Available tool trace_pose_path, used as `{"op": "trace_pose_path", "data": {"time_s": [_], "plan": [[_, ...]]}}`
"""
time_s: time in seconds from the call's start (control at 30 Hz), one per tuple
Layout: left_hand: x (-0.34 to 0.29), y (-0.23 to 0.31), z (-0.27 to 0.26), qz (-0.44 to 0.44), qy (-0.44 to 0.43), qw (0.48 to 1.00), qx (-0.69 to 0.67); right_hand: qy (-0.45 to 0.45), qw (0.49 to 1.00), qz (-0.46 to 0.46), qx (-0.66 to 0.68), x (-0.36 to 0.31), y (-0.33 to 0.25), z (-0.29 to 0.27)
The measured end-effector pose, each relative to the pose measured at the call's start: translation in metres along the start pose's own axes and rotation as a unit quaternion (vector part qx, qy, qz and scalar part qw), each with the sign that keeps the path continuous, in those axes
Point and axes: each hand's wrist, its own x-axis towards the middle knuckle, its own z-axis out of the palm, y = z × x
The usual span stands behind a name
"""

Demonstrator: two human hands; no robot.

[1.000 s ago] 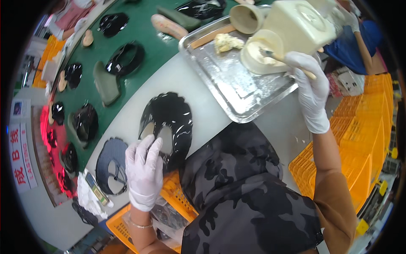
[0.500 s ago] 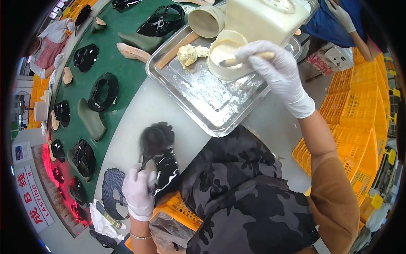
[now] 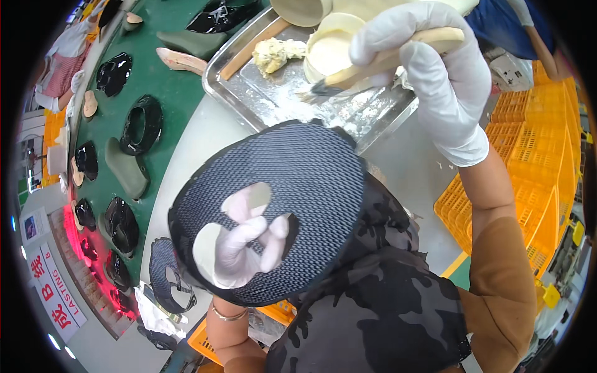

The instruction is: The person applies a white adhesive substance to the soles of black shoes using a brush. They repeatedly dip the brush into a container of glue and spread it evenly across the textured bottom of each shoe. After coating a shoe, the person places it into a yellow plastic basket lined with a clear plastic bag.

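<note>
A shoe upper (image 3: 323, 180) with dark grey mesh lining and a black edge faces up, raised close to me. My white-gloved left hand (image 3: 242, 252) grips it from beneath; its curled fingers show through the cut-outs. In my gloved right hand (image 3: 451, 93) is a brush (image 3: 354, 76) with a pale wooden handle. The dark bristles hang over a metal tray (image 3: 249, 119), apart from the upper. On the tray stand a cup (image 3: 349, 23) of cream-coloured paste and a yellowish lump (image 3: 268, 57). Another mesh-lined upper (image 3: 163, 267) lies at the left on the pale table.
A green belt (image 3: 177, 65) carries black shoe uppers, olive shoe lasts (image 3: 124, 168) and tan insoles. Orange crates (image 3: 525, 161) are stacked at the right. Another orange crate (image 3: 205, 339) sits below my left arm. Co-workers are at the far left and far right.
The upper has come up from the left and been turned, from its glossy black side to its mesh lining. The brush has left the cup and moved nearer with my right hand.
</note>
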Motion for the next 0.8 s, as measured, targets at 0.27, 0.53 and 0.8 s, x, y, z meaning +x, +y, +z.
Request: {"op": "trace_pose_path", "data": {"time_s": [0.27, 0.53, 0.8], "plan": [[0.038, -0.010, 0.007, -0.191, -0.098, 0.976, -0.024, -0.062, 0.962, -0.233, -0.131, 0.016, 0.021, 0.029], [0.044, -0.013, 0.024, -0.203, -0.060, 0.977, 0.034, -0.073, 0.967, -0.183, -0.162, 0.012, 0.016, 0.033], [0.038, -0.016, 0.023, -0.173, -0.013, 0.975, 0.137, -0.071, 0.987, 0.008, -0.141, 0.003, -0.020, 0.007]]}}
